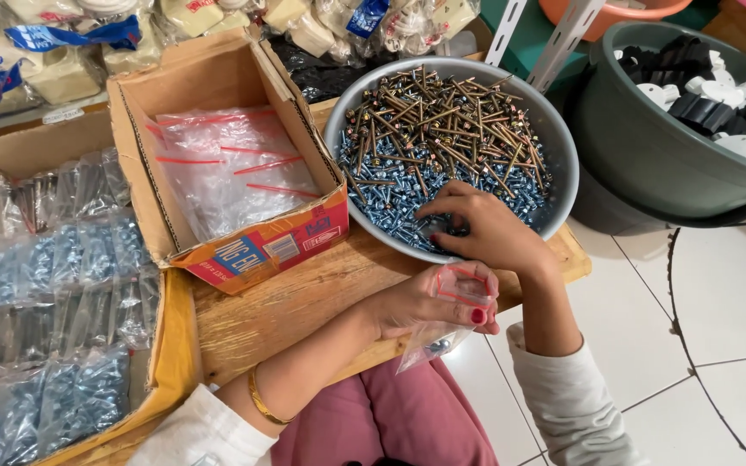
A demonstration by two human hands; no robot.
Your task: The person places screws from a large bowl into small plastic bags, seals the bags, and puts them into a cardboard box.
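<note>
The fingers of the right hand (477,229) curl down into the heap of screws (442,129), their tips pinching among the blue-tinted ones at the near edge of the grey bowl (563,164); whether they have closed on any screw cannot be told. Just below, the left hand (429,304) grips a small clear plastic bag (446,324) with a red zip strip, fingers clenched round its open mouth so that the bag hangs down past the edge of the wooden surface (295,298). A few screws sit at the bottom of the bag. A gold bracelet (262,399) circles the left wrist.

The bowl rests on the wooden surface, touching an open cardboard box (218,250) that holds empty zip bags (222,168). Farther left, a larger flat cardboard box (170,345) is lined with filled bags of screws (53,293). To the right, on the white tiled floor (727,302), stands a dark green tub (649,147) with black and white plastic parts inside.
</note>
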